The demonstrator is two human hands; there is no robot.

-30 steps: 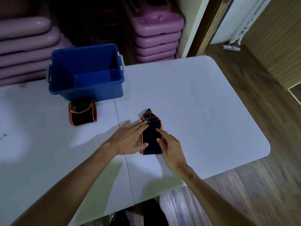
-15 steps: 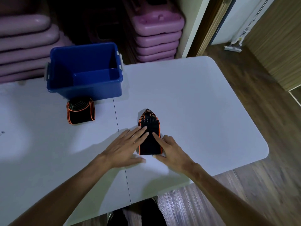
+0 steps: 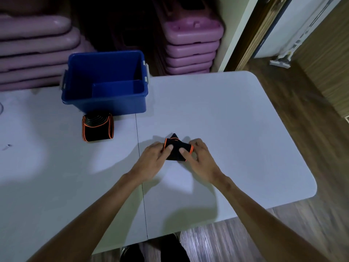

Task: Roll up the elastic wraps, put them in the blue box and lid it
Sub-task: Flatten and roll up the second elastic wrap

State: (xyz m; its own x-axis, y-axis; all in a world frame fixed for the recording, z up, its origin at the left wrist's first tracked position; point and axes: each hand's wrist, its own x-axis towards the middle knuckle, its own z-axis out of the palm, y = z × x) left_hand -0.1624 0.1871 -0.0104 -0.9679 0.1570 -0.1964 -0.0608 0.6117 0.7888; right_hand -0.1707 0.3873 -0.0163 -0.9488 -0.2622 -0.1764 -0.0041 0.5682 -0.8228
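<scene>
Now both my hands, left hand (image 3: 153, 157) and right hand (image 3: 200, 157), pinch the half-rolled wrap (image 3: 177, 151) mid-tabletop (image 3: 236, 129); loosen those fingers and I reckon it springs open.

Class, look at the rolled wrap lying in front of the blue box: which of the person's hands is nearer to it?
Left. The left hand is right of and nearer than the rolled wrap; the right hand is farther right.

Black orange-edged wrap (image 3: 176, 151) half-rolled mid-table; rolled wrap (image 3: 97, 127) touching open blue box (image 3: 105, 103) (lidless).
</scene>
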